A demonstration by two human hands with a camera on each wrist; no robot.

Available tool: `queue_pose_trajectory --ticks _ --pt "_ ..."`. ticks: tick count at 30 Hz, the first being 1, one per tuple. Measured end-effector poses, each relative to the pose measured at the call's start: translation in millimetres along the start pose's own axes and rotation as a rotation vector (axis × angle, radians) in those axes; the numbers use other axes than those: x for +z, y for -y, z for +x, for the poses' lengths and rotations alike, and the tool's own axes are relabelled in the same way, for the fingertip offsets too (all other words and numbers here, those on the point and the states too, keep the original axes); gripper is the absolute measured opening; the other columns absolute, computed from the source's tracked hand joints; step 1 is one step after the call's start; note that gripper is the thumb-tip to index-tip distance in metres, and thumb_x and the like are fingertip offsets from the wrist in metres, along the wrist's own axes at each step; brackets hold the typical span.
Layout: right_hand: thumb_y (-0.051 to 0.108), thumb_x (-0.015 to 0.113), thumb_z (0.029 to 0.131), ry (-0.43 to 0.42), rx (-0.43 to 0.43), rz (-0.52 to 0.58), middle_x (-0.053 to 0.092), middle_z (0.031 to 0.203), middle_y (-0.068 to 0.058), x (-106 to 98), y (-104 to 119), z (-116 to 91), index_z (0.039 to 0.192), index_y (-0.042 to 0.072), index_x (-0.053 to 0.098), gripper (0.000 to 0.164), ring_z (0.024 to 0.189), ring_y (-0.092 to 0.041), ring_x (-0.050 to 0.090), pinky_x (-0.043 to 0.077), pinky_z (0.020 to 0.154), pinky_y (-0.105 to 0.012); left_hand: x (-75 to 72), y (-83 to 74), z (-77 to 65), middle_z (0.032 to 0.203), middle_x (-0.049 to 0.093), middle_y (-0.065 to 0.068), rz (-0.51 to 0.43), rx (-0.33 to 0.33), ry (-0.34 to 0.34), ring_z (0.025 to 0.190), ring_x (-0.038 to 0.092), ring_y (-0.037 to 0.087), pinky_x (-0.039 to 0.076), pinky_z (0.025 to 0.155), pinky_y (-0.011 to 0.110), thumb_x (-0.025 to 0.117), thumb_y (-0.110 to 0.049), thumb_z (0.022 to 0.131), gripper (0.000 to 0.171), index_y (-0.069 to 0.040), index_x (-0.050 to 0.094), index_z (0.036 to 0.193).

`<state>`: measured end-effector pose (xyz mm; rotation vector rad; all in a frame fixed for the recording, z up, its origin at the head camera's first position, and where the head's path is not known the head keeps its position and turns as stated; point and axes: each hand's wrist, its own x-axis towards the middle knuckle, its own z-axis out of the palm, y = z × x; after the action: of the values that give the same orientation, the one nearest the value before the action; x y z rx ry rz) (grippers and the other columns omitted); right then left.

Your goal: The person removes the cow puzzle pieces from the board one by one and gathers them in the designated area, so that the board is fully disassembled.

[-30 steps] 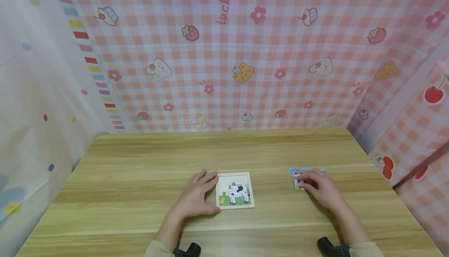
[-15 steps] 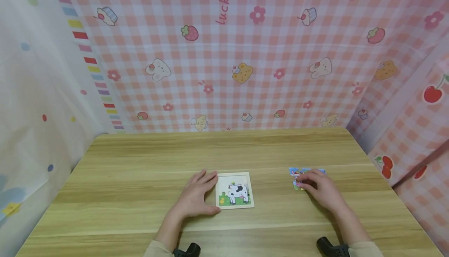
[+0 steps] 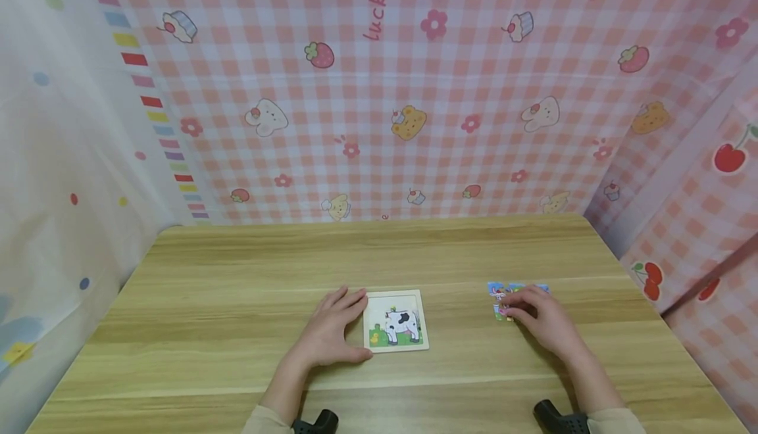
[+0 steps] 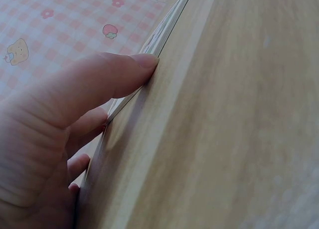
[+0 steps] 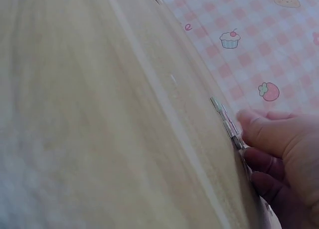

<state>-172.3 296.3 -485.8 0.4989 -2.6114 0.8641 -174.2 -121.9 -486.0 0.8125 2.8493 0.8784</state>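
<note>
A square wooden puzzle tray [image 3: 379, 315] with a pale rim lies in the middle of the table in the head view. Inside it, fitted puzzle pieces [image 3: 404, 326] show a black-and-white cow on green grass; the upper part is bare. My left hand [image 3: 329, 332] spreads along the tray's left side, fingertips at the upper left corner and thumb at the lower left one. Off to the right, my right hand [image 3: 543, 321] pinches a small pink puzzle piece [image 3: 503, 312] between thumb and fingers. Around and under those fingers lie colourful loose puzzle pieces [image 3: 495, 288], partly hidden by the hand.
The wood-grain table [image 3: 249, 289] reaches back to a pink checked curtain [image 3: 379, 79] with cartoon prints. White and pink cloth hangs at either side. A black wrist mount [image 3: 318, 423] sits on each wrist, near the front edge of the view.
Under my right fingers the pink piece and those beside it have shifted slightly. My left hand and the tray stay where they were.
</note>
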Motion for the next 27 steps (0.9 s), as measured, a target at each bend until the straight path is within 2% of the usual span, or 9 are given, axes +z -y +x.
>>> queue_pose_trajectory --ticks 7,14,18,21,27 --pt "0.004 0.078 0.084 -0.008 0.054 0.047 0.065 0.093 0.004 -2.4 9.6 3.9 0.097 0.010 0.075 0.015 0.075 -0.005 0.053 0.047 0.063 -0.022 -1.0 -1.2 -0.5 0.156 0.039 0.004 -0.002 -0.009 0.000 0.147 0.020 0.037 0.012 0.117 0.056 0.084 -0.044 0.067 0.095 -0.004 0.048 0.146" --pt "0.000 0.078 0.082 0.035 -0.062 0.101 0.062 0.088 0.007 10.1 27.5 12.1 0.098 0.006 0.073 0.018 0.072 -0.003 0.051 0.048 0.060 -0.023 -2.3 -2.2 -0.9 0.156 0.038 0.004 -0.008 -0.014 0.004 0.147 0.020 0.037 0.011 0.118 0.056 0.084 -0.044 0.068 0.095 -0.004 0.047 0.146" --pt "0.002 0.078 0.082 0.095 -0.074 0.147 0.061 0.087 0.008 20.2 38.4 16.7 0.100 0.006 0.072 0.018 0.073 -0.005 0.051 0.047 0.061 -0.023 -2.3 -2.3 -0.8 0.156 0.038 0.004 -0.008 -0.012 0.006 0.147 0.020 0.037 0.011 0.118 0.056 0.083 -0.044 0.068 0.095 -0.004 0.047 0.146" --pt "0.005 0.079 0.083 0.143 -0.067 0.158 0.065 0.093 0.006 27.6 47.7 20.3 0.102 0.007 0.072 0.020 0.081 -0.009 0.055 0.049 0.068 -0.027 -1.9 -2.0 -0.7 0.156 0.038 0.004 -0.004 -0.010 0.006 0.147 0.020 0.037 0.011 0.117 0.056 0.083 -0.044 0.068 0.095 -0.004 0.047 0.146" --pt "0.013 0.079 0.084 0.225 -0.065 0.150 0.069 0.107 0.002 41.1 65.5 27.0 0.106 0.011 0.072 0.024 0.103 -0.021 0.060 0.049 0.092 -0.046 -1.9 -2.2 -0.6 0.156 0.038 0.004 -0.003 -0.007 0.002 0.147 0.020 0.037 0.012 0.117 0.056 0.083 -0.044 0.068 0.095 -0.004 0.047 0.146"
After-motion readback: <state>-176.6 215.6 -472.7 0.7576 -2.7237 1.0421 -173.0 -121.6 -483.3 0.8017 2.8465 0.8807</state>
